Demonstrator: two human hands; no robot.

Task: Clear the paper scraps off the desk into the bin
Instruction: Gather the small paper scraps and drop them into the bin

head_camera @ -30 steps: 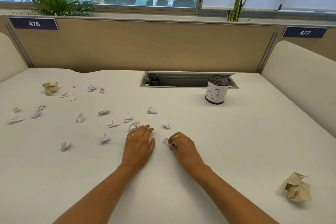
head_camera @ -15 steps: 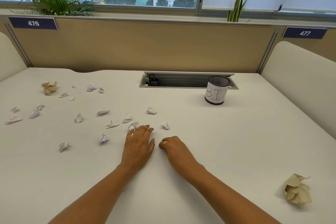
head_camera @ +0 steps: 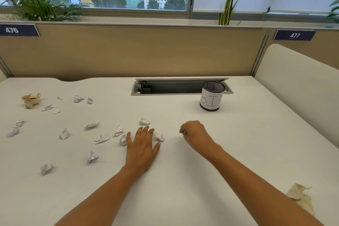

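Right hand [head_camera: 194,132] curled tight, short of bin [head_camera: 211,102], contents not discernible; left hand [head_camera: 142,147] flat. Release only above bin's rim.

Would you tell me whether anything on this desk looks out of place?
Crumpled white paper scraps litter the desk, mostly left, plus a tan wad far left and a second tan wad near right. The bin stands upright.
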